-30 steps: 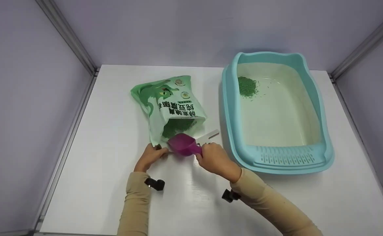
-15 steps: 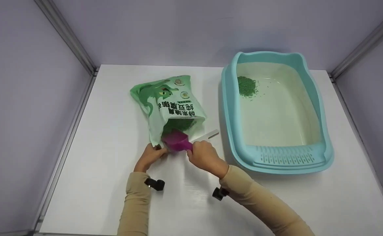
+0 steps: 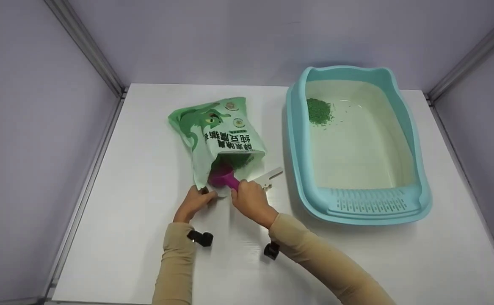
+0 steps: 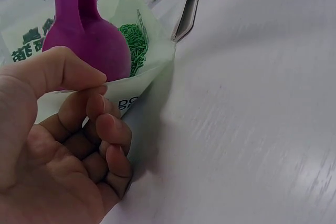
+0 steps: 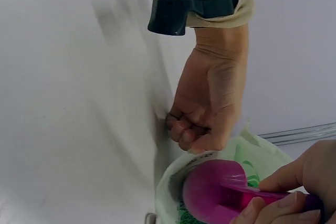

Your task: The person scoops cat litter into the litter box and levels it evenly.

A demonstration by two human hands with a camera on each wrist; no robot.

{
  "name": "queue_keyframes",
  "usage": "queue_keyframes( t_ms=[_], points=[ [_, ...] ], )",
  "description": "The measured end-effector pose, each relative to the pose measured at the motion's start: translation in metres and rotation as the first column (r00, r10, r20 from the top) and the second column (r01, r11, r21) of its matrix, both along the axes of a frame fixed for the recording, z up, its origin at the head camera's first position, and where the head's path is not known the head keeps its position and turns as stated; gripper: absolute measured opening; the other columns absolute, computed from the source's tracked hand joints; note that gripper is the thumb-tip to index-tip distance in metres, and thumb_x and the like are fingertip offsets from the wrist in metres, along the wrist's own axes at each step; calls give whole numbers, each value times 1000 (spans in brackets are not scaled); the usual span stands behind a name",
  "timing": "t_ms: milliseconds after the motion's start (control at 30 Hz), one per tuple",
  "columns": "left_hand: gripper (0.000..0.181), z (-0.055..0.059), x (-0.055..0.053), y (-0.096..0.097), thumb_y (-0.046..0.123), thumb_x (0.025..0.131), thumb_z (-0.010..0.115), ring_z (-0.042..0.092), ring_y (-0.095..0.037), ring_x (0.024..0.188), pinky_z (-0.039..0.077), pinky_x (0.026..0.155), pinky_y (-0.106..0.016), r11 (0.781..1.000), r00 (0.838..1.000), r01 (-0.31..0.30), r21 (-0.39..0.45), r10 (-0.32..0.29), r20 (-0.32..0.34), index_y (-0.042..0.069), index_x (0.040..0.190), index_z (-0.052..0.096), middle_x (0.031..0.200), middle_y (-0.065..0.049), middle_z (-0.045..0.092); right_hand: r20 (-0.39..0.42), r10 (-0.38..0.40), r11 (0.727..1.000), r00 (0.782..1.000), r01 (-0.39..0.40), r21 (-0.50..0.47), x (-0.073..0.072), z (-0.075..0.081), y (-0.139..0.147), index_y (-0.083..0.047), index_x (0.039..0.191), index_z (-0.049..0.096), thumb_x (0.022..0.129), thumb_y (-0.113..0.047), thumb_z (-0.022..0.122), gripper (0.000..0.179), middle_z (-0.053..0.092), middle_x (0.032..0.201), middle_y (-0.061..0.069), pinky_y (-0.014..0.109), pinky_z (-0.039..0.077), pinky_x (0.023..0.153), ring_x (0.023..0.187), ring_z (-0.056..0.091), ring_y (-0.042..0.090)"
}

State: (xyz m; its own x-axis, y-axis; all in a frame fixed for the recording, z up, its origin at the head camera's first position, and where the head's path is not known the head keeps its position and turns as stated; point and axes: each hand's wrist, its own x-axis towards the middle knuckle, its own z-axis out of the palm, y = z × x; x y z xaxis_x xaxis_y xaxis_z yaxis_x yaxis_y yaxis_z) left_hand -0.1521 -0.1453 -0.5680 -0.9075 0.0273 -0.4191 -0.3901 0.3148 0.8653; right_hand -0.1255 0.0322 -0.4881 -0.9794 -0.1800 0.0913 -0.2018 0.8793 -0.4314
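Note:
A light green bag of cat litter (image 3: 230, 123) lies on the table, its mouth facing me, with green pellets (image 4: 135, 45) inside. My left hand (image 3: 194, 204) pinches the lower edge of the bag's mouth between thumb and fingers, as the left wrist view (image 4: 79, 114) shows. My right hand (image 3: 253, 204) grips the handle of a purple scoop (image 3: 222, 176). The scoop's bowl is partly inside the bag's mouth, and in the right wrist view the scoop (image 5: 212, 187) sits just past the bag's rim. What the bowl holds is hidden.
On the right stands a blue litter box (image 3: 295, 140) with a small heap of green pellets (image 3: 318, 111) at its back left. A pale strip with a slot (image 3: 274, 173) lies between bag and box. Walls close in the table (image 3: 132, 254) at the back and sides.
My right hand has moved left and slightly forward, taking the scoop from in front of the bag into its mouth. My left hand and the bag have stayed in place.

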Motion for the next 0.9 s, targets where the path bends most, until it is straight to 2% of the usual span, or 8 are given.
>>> queue_keyframes(
  t_ms=[100,333,467,667,800,900],
  points=[
    [16,-1,1,0,12,79,63,48,-15,62,41,61,-26,1000,1000,2,16,-2,6,11,74,48,62,2,51,-17,-25,1000,1000,24,-8,-2,-10,-5,3,76,60,87,-19,65,25,66,67,21,46,52,54,61,66,35],
    [18,-1,1,-1,12,78,63,46,-14,65,40,63,-26,1000,1000,3,20,-2,-14,10,81,46,64,3,47,-48,-44,998,998,42,-35,-8,-30,-7,1,78,58,88,-20,64,24,66,66,19,45,52,52,59,67,34],
    [19,0,1,0,11,78,63,46,-14,67,40,64,-27,1000,1000,0,22,1,-13,9,86,46,67,3,46,-43,-39,998,998,37,-47,-11,-35,-5,1,80,58,89,-20,63,24,66,67,19,46,52,53,60,67,34],
    [18,-1,1,1,11,78,63,46,-13,66,40,64,-26,1000,1000,-7,28,7,-12,10,82,45,67,3,48,-50,-36,998,998,34,-46,-13,-40,-2,1,83,58,89,-21,64,23,67,68,19,46,52,54,61,67,34],
    [17,-1,0,0,11,79,62,46,-12,64,40,63,-25,1000,1000,-11,22,12,-18,10,79,46,64,4,48,-19,-32,998,999,31,-48,-12,-41,-1,1,85,57,90,-23,63,25,67,70,20,47,52,55,62,67,35],
    [17,-1,1,-1,11,79,62,45,-11,62,39,62,-25,1000,1000,-7,24,7,-15,11,76,45,62,5,47,37,-31,999,999,32,-35,-10,-43,0,1,86,56,92,-24,61,26,67,71,20,47,52,56,63,67,35]
  ],
)
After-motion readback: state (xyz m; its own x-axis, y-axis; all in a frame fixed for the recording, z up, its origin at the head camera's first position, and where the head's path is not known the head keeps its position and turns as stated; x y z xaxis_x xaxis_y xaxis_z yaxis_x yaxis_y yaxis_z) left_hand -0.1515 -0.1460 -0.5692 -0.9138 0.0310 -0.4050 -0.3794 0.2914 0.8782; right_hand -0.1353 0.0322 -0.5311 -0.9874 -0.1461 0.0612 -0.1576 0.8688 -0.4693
